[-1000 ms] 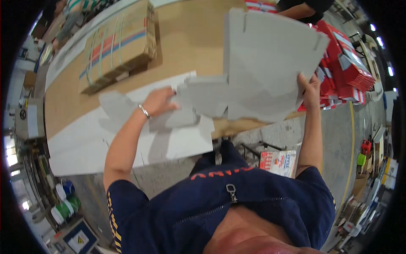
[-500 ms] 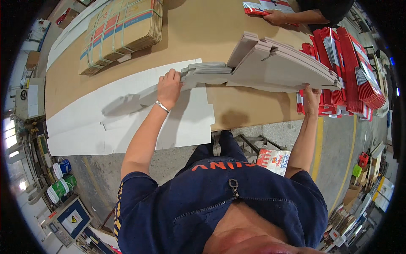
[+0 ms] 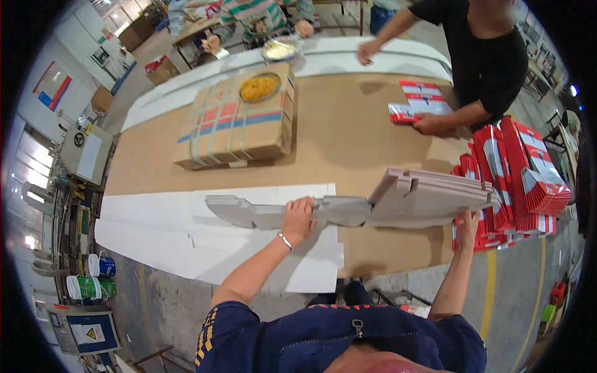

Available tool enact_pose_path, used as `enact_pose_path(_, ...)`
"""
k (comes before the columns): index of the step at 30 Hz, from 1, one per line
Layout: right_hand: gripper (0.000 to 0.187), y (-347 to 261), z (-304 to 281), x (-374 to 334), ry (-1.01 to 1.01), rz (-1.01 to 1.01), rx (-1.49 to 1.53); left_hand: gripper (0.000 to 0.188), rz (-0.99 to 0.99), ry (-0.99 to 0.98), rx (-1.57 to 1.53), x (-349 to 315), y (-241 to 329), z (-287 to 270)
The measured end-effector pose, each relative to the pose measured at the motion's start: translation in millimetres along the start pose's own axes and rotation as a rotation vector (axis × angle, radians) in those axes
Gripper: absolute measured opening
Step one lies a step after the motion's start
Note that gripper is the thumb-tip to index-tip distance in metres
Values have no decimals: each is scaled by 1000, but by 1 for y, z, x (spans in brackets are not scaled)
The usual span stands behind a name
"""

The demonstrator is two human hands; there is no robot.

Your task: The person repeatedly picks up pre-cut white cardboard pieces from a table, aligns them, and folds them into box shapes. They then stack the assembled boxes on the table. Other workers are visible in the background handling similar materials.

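Observation:
A stack of grey die-cut cardboard sheets (image 3: 429, 202) stands tilted in my two hands, with its notched edges upward. My left hand (image 3: 299, 219) is closed over the narrow part of the stack, above a white sheet (image 3: 280, 264). At the wide end, my right hand (image 3: 466, 229) grips the lower right corner, its thumb side against the cardboard. Close to that hand are piles of folded red and white cartons (image 3: 497, 180).
A strapped carton bundle (image 3: 211, 133) lies on the brown-covered table (image 3: 348, 149), with a bowl of orange-yellow pieces (image 3: 260, 88) on top. At far right, a co-worker in black (image 3: 491, 62) holds red and white cartons (image 3: 420, 99). Another person in stripes (image 3: 258, 18) is beyond the table.
The view has tilted up, bringing the far table edge and more of both people into sight. My hands keep hold of the grey stack, whose left end shows more clearly.

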State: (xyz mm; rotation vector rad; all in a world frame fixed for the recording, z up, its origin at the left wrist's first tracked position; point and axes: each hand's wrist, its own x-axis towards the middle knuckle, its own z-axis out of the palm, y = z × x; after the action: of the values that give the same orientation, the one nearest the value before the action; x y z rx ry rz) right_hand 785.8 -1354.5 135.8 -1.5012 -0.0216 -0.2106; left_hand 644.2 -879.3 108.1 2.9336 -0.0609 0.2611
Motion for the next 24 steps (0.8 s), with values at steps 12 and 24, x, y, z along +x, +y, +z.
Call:
enact_pose_path(12, 67, -23, 18, -25, 75, -69, 68, 49, 65, 177, -110, -15, 9, -13)
enact_pose_path(24, 64, -42, 25, -40, 35, -151, 59, 52, 28, 129, -7, -16, 11, -10)
